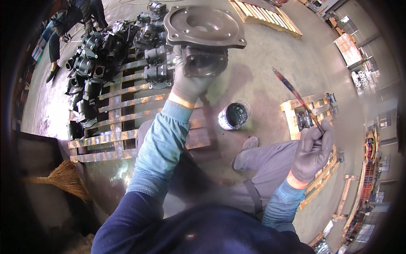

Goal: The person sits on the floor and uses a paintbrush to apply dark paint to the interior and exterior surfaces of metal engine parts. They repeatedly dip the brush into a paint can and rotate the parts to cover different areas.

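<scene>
My gloved left hand [190,81] grips a dark metal flanged housing [206,35] and holds it up before me. Its round, recessed flange faces upward, with bolt holes at the corners. Between the fingers of my gloved right hand [312,149] is a thin paint-stained stick or brush handle [293,90], its far end pointing up and to the left. An open can of dark paint [236,116] stands on the concrete floor between my hands, touched by neither. Whether the stick's far end carries bristles is too small to tell.
On the left, a slatted wooden pallet [127,120] bears several black metal housings [85,66]. A smaller pallet [287,111] with black parts is at right, and another pallet [266,14] lies farther off. A straw broom [68,179] is at lower left. Another person [85,14] stands at upper left.
</scene>
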Demonstrator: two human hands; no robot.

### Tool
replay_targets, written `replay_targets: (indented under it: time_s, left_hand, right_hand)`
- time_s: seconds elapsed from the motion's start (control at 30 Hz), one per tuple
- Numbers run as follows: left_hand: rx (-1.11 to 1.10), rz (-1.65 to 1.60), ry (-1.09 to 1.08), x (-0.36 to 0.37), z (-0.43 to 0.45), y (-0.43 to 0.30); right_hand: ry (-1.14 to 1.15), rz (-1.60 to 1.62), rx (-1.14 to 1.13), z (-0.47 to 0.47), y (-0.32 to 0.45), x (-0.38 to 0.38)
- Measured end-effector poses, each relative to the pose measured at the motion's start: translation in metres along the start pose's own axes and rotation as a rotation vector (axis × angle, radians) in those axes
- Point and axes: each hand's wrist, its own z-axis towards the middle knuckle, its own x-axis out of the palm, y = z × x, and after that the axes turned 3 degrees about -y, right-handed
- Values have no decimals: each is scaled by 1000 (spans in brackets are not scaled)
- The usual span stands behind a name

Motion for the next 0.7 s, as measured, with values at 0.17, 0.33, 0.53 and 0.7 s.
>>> replay_targets:
  time_s: [0.17,0.33,0.53,0.7]
  left_hand:
    - [380,840,56,29,-15,-17]
    - [49,473,-160,81,-39,-20]
    - [106,637,-303,112,-76,-4]
    - [352,1190,-147,113,-89,4]
  right_hand:
    - [-323,72,55,19,-1,-8]
    - [-325,-25,47,44,-6,10]
    - [-258,105,269,42,-37,72]
    - [-177,330,527,24,-53,87]
